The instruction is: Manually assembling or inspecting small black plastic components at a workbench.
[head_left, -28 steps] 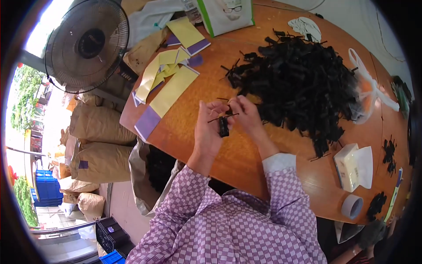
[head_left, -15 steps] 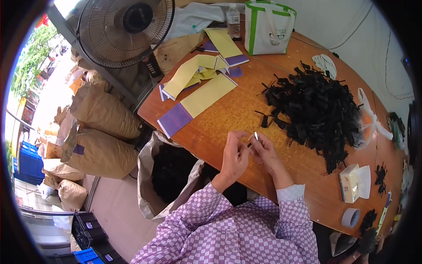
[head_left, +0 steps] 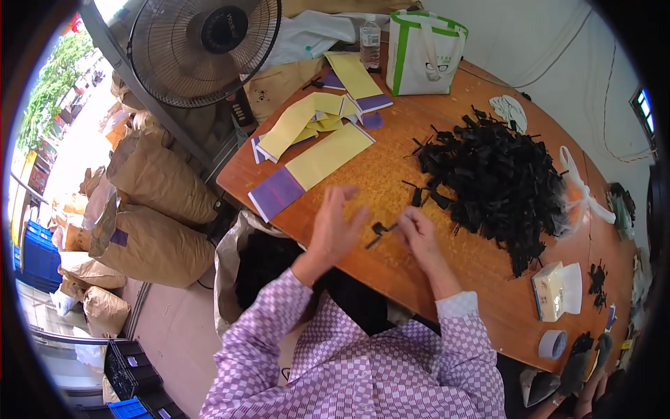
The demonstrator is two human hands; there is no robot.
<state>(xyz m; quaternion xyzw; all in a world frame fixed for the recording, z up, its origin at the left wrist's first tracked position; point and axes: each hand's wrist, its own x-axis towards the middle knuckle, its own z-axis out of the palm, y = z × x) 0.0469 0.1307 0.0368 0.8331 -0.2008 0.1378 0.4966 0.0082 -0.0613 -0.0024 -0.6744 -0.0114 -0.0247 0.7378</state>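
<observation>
My left hand hovers over the table's front edge, slightly blurred, its fingers spread and nothing in them. To its right is a small black piece with a thin stem; whether it hangs in the air or lies on the wood I cannot tell. My right hand is closed in a pinch just beyond that piece. A thin dark end reaches its fingertips, but what they grip is mostly hidden. A large heap of similar black pieces covers the table behind and to the right of my right hand.
Yellow-and-purple paper strips lie at the table's left. A paper sack of black material stands below the edge. Rightward are a tissue box and tape roll. A fan, bottle and tote bag are behind.
My hands have moved apart: the left went leftward and opened, the right shifted slightly right. The black piece now shows between them. The bright sliver at my right fingertips is no longer visible.
</observation>
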